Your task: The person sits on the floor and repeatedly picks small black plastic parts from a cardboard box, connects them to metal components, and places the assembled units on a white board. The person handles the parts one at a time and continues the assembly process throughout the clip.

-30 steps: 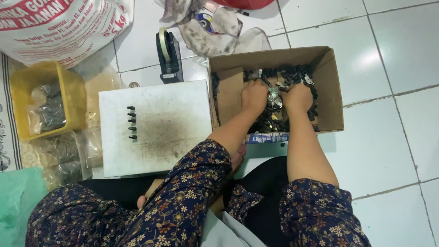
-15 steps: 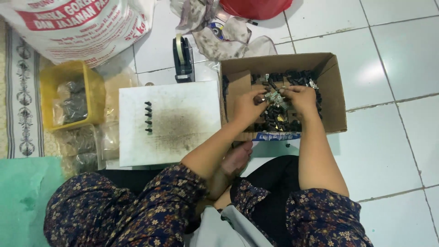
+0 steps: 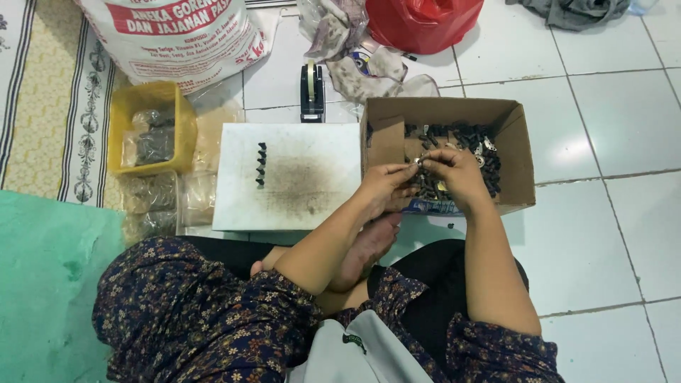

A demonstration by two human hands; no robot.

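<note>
Where the fingertips meet over the cardboard box [image 3: 514,152], both hands pinch at one small metal part [image 3: 418,161], too tiny to tell its exact shape. Left hand [image 3: 383,186] has thumb & forefinger closed on the part's left end, other fingers curled under. Right hand [image 3: 457,177] comes in from the other side, fingertips closed at the same part, palm down over the box's front half.

Under & behind the hands, the box holds a heap of small dark parts [image 3: 464,138] w/ a few shiny silver bits mixed in. Box is open-topped, flaps up, sitting on white floor tiles [image 3: 610,113].

Just left of the box, touching it, lies a white board [image 3: 298,177] w/ a dark smudge mid-surface & a short row of small black pieces [image 3: 261,164] lined up near its left side. A tape dispenser [image 3: 311,92] stands at the board's far edge. Further left: yellow basket [image 3: 120,135] w/ clear bags of dark parts, more clear bags [image 3: 152,202] in front of it. Far side: big white sack [image 3: 177,35], red plastic bag [image 3: 422,21], crumpled cloth [image 3: 340,32]. Person sits cross-legged, dark floral fabric over the knees, green mat [image 3: 50,284] at left.
</note>
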